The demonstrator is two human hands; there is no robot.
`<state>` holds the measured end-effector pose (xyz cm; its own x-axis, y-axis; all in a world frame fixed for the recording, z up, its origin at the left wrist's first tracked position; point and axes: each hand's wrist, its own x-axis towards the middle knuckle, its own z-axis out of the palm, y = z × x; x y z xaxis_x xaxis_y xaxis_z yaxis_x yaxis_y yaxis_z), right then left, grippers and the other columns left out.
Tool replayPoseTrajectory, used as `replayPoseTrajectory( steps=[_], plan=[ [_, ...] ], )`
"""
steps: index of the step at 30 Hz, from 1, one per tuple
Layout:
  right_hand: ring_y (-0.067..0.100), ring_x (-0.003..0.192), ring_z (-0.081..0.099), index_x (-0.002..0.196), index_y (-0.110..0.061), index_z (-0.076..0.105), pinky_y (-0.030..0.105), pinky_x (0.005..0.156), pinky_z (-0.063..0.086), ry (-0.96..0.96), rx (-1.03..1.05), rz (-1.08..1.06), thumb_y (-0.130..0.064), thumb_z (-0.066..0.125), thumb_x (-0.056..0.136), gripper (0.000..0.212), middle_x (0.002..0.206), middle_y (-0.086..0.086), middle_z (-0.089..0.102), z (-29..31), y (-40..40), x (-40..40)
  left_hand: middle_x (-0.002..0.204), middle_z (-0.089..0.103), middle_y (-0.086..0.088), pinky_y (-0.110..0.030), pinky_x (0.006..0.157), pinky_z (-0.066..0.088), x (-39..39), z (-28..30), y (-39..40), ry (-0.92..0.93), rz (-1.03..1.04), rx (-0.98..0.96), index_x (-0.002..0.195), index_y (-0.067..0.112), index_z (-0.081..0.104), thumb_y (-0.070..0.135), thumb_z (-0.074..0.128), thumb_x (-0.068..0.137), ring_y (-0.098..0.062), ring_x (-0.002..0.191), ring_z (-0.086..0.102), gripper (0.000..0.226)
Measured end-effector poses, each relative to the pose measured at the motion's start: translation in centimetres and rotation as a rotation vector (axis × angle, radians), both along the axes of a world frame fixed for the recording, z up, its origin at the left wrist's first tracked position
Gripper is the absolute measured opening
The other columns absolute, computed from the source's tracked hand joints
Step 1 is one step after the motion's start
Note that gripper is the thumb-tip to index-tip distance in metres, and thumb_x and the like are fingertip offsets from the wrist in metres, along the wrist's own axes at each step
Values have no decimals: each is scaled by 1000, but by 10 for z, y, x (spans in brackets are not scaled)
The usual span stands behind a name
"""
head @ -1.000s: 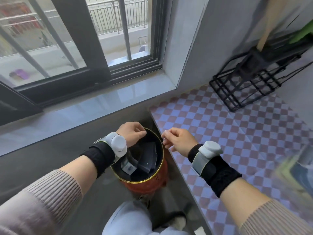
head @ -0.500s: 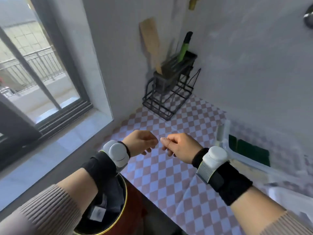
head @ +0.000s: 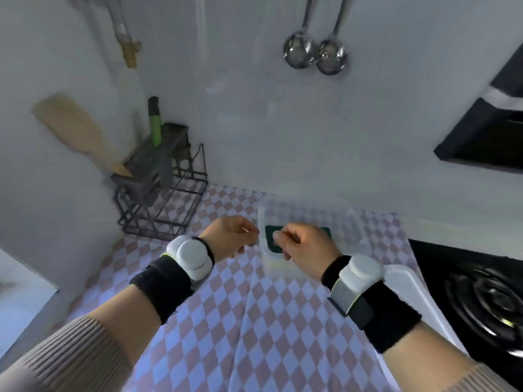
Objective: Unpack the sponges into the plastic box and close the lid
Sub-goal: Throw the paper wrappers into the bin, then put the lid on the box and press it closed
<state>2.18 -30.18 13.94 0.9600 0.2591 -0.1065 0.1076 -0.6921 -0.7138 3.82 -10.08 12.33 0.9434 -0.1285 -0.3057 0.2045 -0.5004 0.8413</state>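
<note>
A clear plastic box point(head: 355, 222) stands open on the checkered counter near the wall. Dark green sponges point(head: 326, 232) lie inside it, partly hidden by my right hand. My left hand point(head: 230, 239) hovers just left of the box, fingers curled with nothing in them. My right hand point(head: 307, 247) hangs over the box's front left corner, also loosely fisted and empty. The white lid point(head: 409, 282) lies flat on the counter to the right of the box, under my right wrist.
A black wire rack point(head: 167, 202) with a wooden spatula point(head: 76, 131) stands at the back left. Two metal ladles point(head: 314, 53) hang on the wall. A black stove burner point(head: 486, 301) borders the checkered cloth point(head: 226, 321) on the right.
The view has swung from the red bin by the window to the counter. Both hands have moved right from above the bin to the plastic box.
</note>
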Motion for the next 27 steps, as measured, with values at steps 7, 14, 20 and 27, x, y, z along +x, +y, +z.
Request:
replayPoseTrajectory(
  steps=[7, 14, 20, 27],
  plan=[
    [13, 82, 67, 92, -25, 63, 30, 76, 54, -79, 119, -370, -38, 56, 92, 15, 85, -9, 69, -16, -128, 8, 81, 69, -1, -27, 66, 55, 42, 15, -96, -25, -100, -30, 93, 16, 68, 16, 61, 91, -15, 71, 63, 7],
    [17, 109, 64, 108, -21, 66, 30, 94, 48, 47, -127, -482, -24, 56, 95, 16, 115, -3, 69, -64, -235, -2, 84, 73, -3, -27, 75, 58, 43, 3, -182, -43, -151, -53, 90, 19, 67, 11, 60, 90, -20, 75, 68, 11],
    [22, 115, 61, 127, -25, 60, 28, 94, 46, 262, -322, -478, -28, 55, 94, 33, 131, 0, 62, -120, -282, -21, 92, 70, 4, -16, 69, 53, 41, -10, -234, -81, -251, 9, 94, 22, 68, 17, 61, 89, -12, 74, 67, 10],
    [28, 114, 59, 137, -22, 45, 39, 93, 51, 360, -424, -532, -27, 60, 88, 52, 127, 5, 61, -166, -294, -32, 89, 69, 9, -24, 80, 56, 42, -29, -258, -66, -267, 46, 88, 31, 67, 17, 61, 87, -8, 77, 65, 16]
  ],
)
